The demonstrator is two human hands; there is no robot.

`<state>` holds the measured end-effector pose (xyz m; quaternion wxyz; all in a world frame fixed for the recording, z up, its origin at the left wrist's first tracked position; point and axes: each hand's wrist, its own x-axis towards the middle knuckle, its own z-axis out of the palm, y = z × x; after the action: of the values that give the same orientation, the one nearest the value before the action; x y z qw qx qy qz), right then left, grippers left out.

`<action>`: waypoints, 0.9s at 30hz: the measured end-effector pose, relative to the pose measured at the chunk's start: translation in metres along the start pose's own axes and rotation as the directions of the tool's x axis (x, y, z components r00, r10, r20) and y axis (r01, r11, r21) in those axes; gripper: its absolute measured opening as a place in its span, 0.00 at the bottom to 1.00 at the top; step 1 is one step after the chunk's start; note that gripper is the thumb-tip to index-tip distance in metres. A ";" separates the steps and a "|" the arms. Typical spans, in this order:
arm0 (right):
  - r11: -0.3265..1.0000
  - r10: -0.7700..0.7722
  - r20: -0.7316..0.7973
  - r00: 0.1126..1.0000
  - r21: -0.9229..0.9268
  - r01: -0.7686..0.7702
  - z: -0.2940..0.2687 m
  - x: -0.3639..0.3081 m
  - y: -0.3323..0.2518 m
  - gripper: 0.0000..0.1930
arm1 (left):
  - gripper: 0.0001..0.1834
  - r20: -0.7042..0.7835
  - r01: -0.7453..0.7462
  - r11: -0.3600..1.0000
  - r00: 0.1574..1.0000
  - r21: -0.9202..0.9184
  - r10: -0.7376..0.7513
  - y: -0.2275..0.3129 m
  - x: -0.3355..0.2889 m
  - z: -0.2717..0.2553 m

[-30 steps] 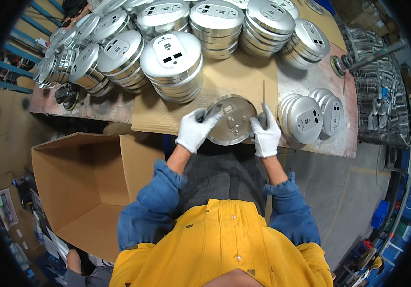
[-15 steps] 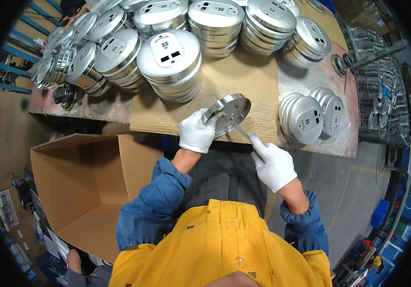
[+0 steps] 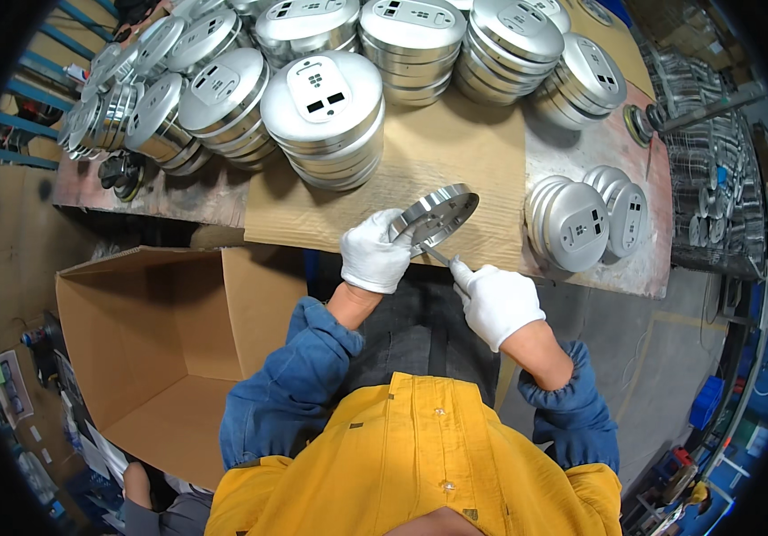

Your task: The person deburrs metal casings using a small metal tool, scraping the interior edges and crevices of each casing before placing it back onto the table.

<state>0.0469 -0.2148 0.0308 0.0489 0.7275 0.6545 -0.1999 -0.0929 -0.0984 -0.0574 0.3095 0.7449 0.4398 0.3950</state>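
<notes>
My left hand (image 3: 375, 254), in a white glove, grips a round silver metal cover (image 3: 445, 217) by its near left edge, above the front of the table. The cover is tilted, its hollow underside partly showing, and the fingers inside it are hidden. Closed round a narrow grey metal file (image 3: 436, 256) is my gloved right hand (image 3: 503, 305). The file's far end meets the lower edge of the cover; its handle is hidden in the glove.
Stacks of similar covers (image 3: 324, 103) crowd the back and left of the cardboard-topped table (image 3: 464, 165). Two low leaning stacks (image 3: 571, 228) lie at the right. An open cardboard box (image 3: 147, 348) stands at the left. A person's arm (image 3: 138, 487) shows at the lower left.
The cover has turned more onto its edge and shifted slightly right and down. My right hand has moved left, bringing the file under the cover's lower rim.
</notes>
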 end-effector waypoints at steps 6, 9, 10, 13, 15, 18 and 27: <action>0.999 -0.041 0.193 0.980 0.026 0.036 -0.024 0.020 -0.003 0.18 | 0.10 -0.030 -0.031 0.999 0.999 -0.017 0.031 -0.003 -0.001 0.002; 0.999 -0.035 0.166 0.986 -0.008 0.037 -0.019 0.016 -0.009 0.19 | 0.10 -0.010 0.016 0.999 1.000 -0.050 -0.017 -0.005 -0.004 0.005; 1.000 -0.027 0.114 0.993 0.004 0.027 -0.012 0.011 -0.014 0.20 | 0.10 -0.032 0.087 0.989 0.995 -0.117 -0.091 -0.017 -0.009 0.009; 0.999 0.035 -0.020 0.999 0.009 -0.035 0.029 -0.007 -0.015 0.26 | 0.10 -0.034 0.193 0.966 0.979 -0.173 -0.201 -0.020 -0.006 0.013; 0.988 0.126 -0.084 0.988 0.103 -0.117 0.064 -0.014 -0.017 0.30 | 0.10 -0.021 0.230 0.961 0.972 -0.155 -0.235 -0.017 -0.004 0.014; 0.984 0.140 -0.200 0.970 0.139 -0.113 0.103 -0.012 -0.003 0.28 | 0.09 -0.037 0.280 0.851 0.943 -0.445 -0.330 -0.016 -0.001 0.016; 0.995 0.060 0.073 0.996 0.075 -0.065 0.006 -0.010 0.005 0.18 | 0.09 -0.028 0.140 0.951 0.988 -0.276 -0.153 -0.016 -0.008 0.007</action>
<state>0.0499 -0.2264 0.0281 0.0500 0.7414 0.6210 -0.2492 -0.0956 -0.0999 -0.0765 0.4269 0.6504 0.4425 0.4461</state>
